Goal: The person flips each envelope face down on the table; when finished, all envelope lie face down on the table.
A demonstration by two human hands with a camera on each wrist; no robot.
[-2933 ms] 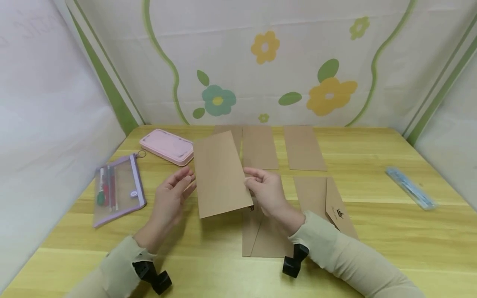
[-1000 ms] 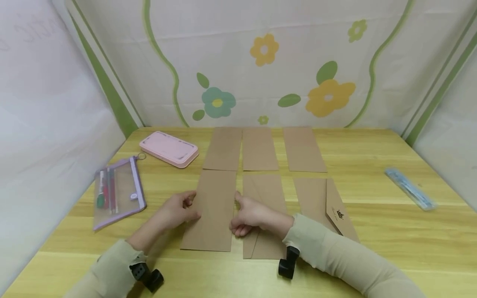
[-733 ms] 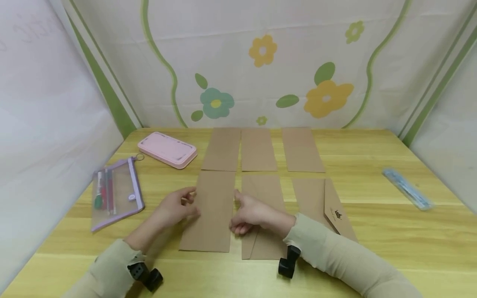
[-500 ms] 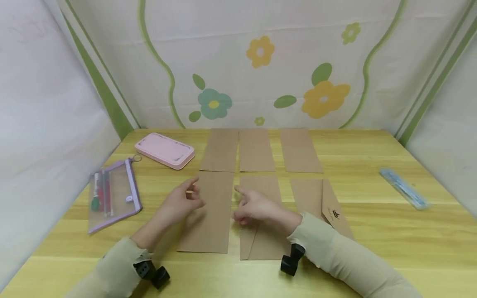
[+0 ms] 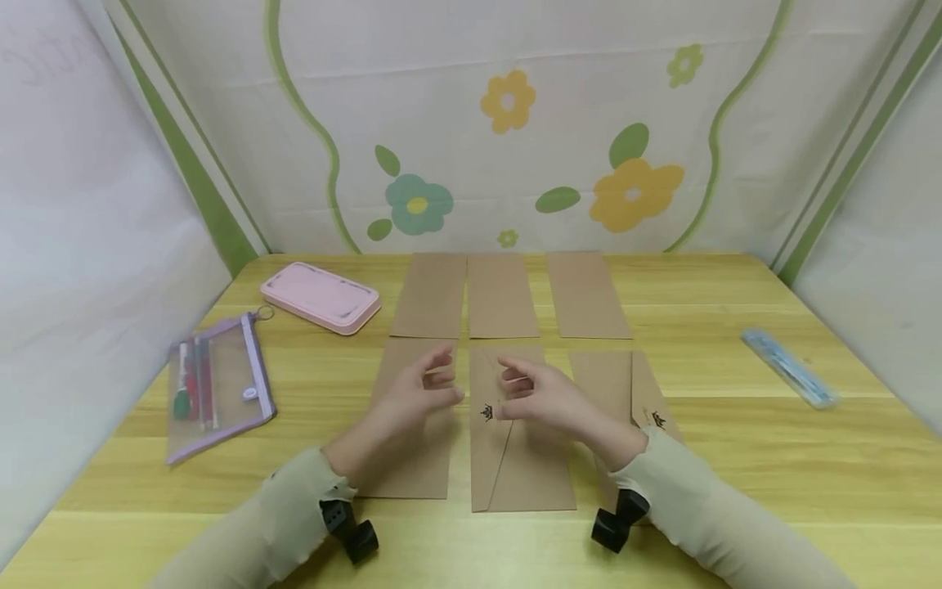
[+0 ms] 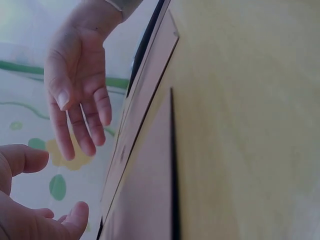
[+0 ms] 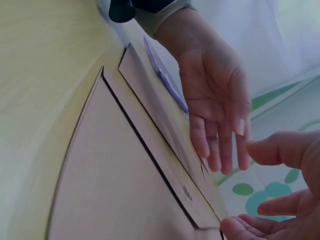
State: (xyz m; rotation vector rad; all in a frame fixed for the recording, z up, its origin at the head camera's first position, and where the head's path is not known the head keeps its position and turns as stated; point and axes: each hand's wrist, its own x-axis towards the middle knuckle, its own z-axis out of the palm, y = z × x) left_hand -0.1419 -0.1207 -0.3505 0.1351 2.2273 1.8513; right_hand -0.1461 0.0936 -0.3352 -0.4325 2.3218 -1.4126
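My left hand point(image 5: 408, 401) hovers over the near-left brown envelope point(image 5: 423, 462), which lies plain side up. Facing it, my right hand point(image 5: 555, 402) is above the near-middle envelope point(image 5: 540, 483), whose flap bears a small dark crown print. Neither hand holds anything; the fingers are loosely bent and the palms face each other, as the left wrist view shows with the right hand point(image 6: 82, 90). A near-right envelope point(image 5: 599, 380), also with a crown on its flap, is partly covered by my right forearm and sleeve.
Three plain brown envelopes lie in a far row: left point(image 5: 428, 294), middle point(image 5: 503, 294) and right point(image 5: 589, 294). A pink case point(image 5: 321, 294) and a purple-edged zip pouch point(image 5: 228, 376) with pens are at the left. A blue clear packet point(image 5: 789, 368) is at the right.
The brown envelope held up earlier was laid flat at the near left and let go. Both hands have since lifted off and moved right, the left over that envelope, the right over the middle one.
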